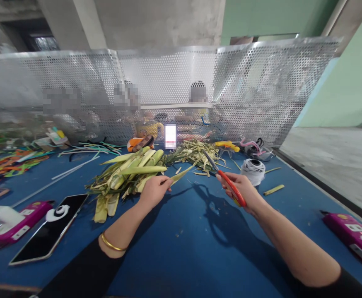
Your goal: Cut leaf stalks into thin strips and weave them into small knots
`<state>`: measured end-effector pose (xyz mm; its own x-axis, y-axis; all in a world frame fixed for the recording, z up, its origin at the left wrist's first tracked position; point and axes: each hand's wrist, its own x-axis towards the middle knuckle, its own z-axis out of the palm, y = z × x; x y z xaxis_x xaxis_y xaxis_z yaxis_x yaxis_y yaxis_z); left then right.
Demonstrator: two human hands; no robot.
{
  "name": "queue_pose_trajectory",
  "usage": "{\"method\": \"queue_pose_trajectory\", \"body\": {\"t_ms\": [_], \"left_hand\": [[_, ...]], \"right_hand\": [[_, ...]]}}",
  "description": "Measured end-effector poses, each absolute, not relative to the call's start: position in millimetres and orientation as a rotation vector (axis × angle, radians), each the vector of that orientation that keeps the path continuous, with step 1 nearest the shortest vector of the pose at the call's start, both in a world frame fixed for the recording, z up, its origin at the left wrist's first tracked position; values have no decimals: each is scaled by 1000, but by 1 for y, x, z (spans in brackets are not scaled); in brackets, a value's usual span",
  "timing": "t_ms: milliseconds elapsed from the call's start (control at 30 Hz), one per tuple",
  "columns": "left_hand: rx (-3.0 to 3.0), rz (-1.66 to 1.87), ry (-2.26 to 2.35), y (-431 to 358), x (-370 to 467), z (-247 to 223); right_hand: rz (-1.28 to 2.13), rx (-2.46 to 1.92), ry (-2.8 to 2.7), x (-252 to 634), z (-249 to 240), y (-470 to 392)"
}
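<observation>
My left hand [156, 191] pinches the near end of a pale green corn husk [183, 174], whose narrow tip points up and to the right. In my right hand [241, 186] is a pair of scissors [234, 189] with red handles, its blades aimed up and left, apart from the husk. Left of my left hand lies a heap of corn husks [128, 171], green and yellowish. Beyond both hands, a pile of thin husk scraps [199, 152] spreads over the blue table [181, 248]. A spool of white string [253, 170] stands just past my right hand.
A black-screened phone [50, 227] and a magenta device [21, 221] lie at left; a similar magenta device [353, 236] sits at right. A yellow-handled tool [227, 145] rests behind the scraps. A perforated metal screen [168, 74] closes the back, with people behind it.
</observation>
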<state>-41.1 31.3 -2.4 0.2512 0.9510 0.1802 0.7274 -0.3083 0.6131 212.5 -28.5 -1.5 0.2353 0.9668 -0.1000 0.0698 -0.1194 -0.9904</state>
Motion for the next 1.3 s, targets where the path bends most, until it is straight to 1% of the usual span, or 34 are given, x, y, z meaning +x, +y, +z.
{"method": "queue_pose_trajectory", "body": {"t_ms": [133, 267, 333, 367, 467, 533, 667, 900, 967, 1000, 1067, 1133, 1167, 1200, 1300], "left_hand": [[2086, 782, 1555, 35, -44, -5], [1916, 867, 1532, 37, -44, -8], [1733, 898, 1460, 37, -41, -8], [1632, 905, 1426, 36, -40, -8], [1336, 893, 1301, 33, -34, -7], [1182, 901, 1219, 30, -31, -7], [1004, 923, 1197, 26, -29, -7], [878, 942, 1110, 21, -24, -9], [909, 1000, 1101, 18, -20, -10], [930, 1034, 1107, 16, -18, -11], [986, 1092, 1117, 12, -13, -12], [1051, 1112, 1116, 7, -8, -13], [1083, 1111, 1111, 5, -6, -13], [1112, 1109, 1105, 4, -5, -13], [1133, 1092, 1095, 2, -5, -13]], "right_hand": [[1103, -1445, -1018, 211, -1, -30], [1027, -1452, -1097, 216, -3, -29], [886, -1547, -1263, 220, -6, -27], [763, -1631, -1386, 221, -8, -27], [263, -1927, -1773, 218, -12, -28], [24, -2064, -1962, 213, -15, -30], [-136, -2111, -2190, 202, -21, -34], [-247, -2051, -2239, 211, -19, -36], [-168, -1932, -2125, 205, -17, -38], [-48, -1854, -2051, 198, -16, -38], [342, -1686, -1888, 176, -18, -41], [879, -1555, -1687, 149, -22, -43], [1076, -1497, -1586, 137, -24, -44], [1178, -1445, -1500, 127, -26, -45], [1268, -1316, -1308, 114, -26, -48]]}}
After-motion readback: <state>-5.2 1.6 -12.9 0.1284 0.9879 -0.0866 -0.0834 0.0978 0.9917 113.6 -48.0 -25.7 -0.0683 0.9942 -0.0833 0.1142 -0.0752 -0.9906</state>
